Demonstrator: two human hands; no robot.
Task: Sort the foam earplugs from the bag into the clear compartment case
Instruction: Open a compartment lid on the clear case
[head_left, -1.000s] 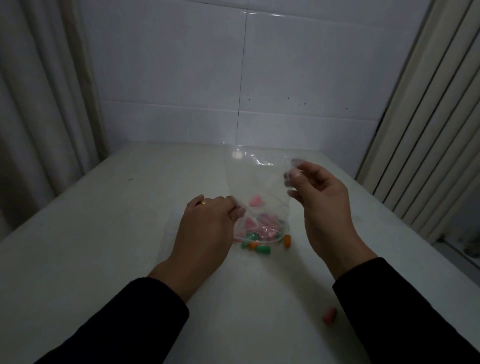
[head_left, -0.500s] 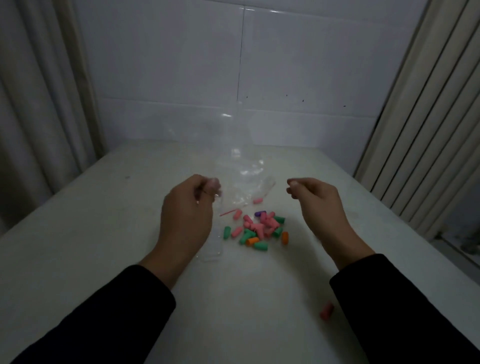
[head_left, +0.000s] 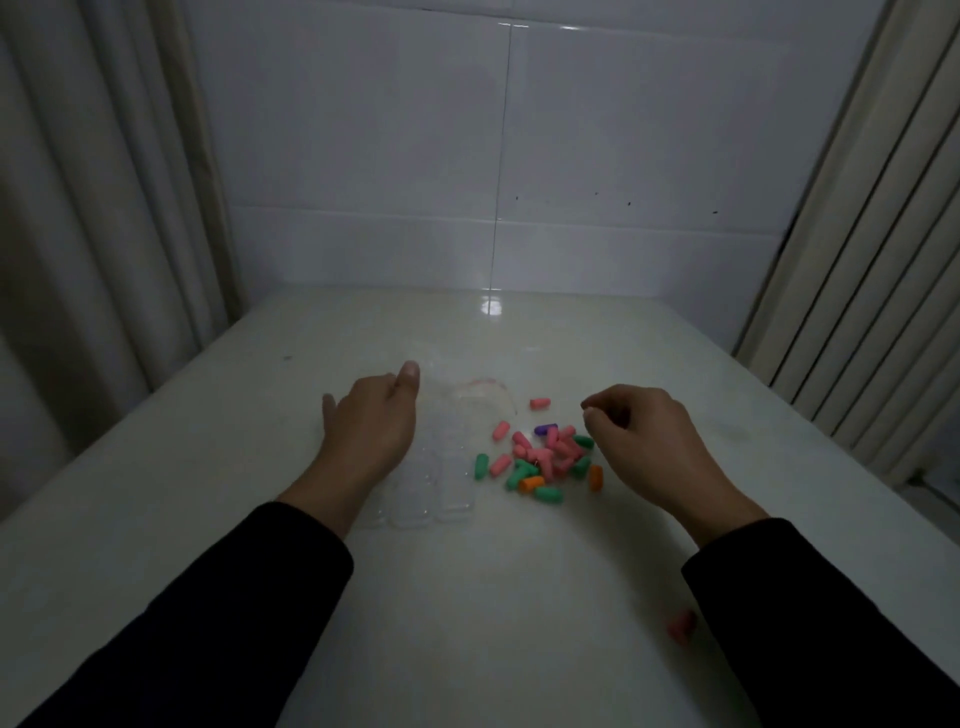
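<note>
A heap of foam earplugs (head_left: 545, 460) in pink, green, orange and one purple lies loose on the white table. The empty clear bag (head_left: 480, 397) lies flat just behind the heap. The clear compartment case (head_left: 431, 483) rests left of the heap, hard to make out. My left hand (head_left: 371, 421) hovers over the case's left part, palm down, fingers apart, holding nothing. My right hand (head_left: 641, 441) is just right of the heap with fingers curled in, and I see nothing in it.
One pink earplug (head_left: 540, 403) lies apart behind the heap. Another pink one (head_left: 681, 626) sits near my right sleeve. The white table (head_left: 260, 519) ends at a tiled wall, with a curtain on the left and a ribbed panel on the right.
The bag was lifted and emptied, spilling the earplugs onto the table. My left hand let go of the bag, which now lies flat, and both hands have come down toward the table.
</note>
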